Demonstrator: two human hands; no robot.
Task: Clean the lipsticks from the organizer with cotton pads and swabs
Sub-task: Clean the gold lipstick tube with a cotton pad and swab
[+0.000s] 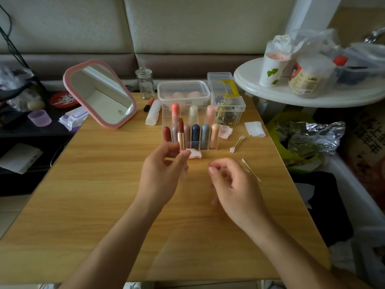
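Lipstick (181, 134), uncapped, brown-red bullet on gold tube: pinched upright near its base between thumb and fingertips of left hand (164, 174), centre of frame, bullet well clear above the fingers. Seen directly in front of organizer (202, 113), overlapping its front row and hiding part of a lilac tube.

Organizer of clear acrylic, just above centre on wooden table (104, 205). Front row, left to right: red, lilac, mauve, navy, grey-blue, peach capped tubes. Back row: coral, cream, pale pink.

Right of centre, right hand (233, 184), apart from lipstick: fingers loosely curled, thumb and forefinger tips close together; impossible to tell whether anything pinched. Single cotton swab (251, 171) slanting along far edge of that hand; held or lying on table, not discernible.

Pink-stained cotton pad (194, 153) on table just below organizer, beside left fingertips. Second stained pad (226, 132) against organizer's right side. Clean white pad (254, 129) further right. Below and between these two, bundle of swabs (237, 143).

Upper left: pink-framed mirror (100, 93), tilted. Behind organizer: glass jar (145, 83), lidded plastic box (183, 93), clear box (227, 97) with yellow insert. Upper right: white round side table (248, 80) bearing paper cup (273, 68).
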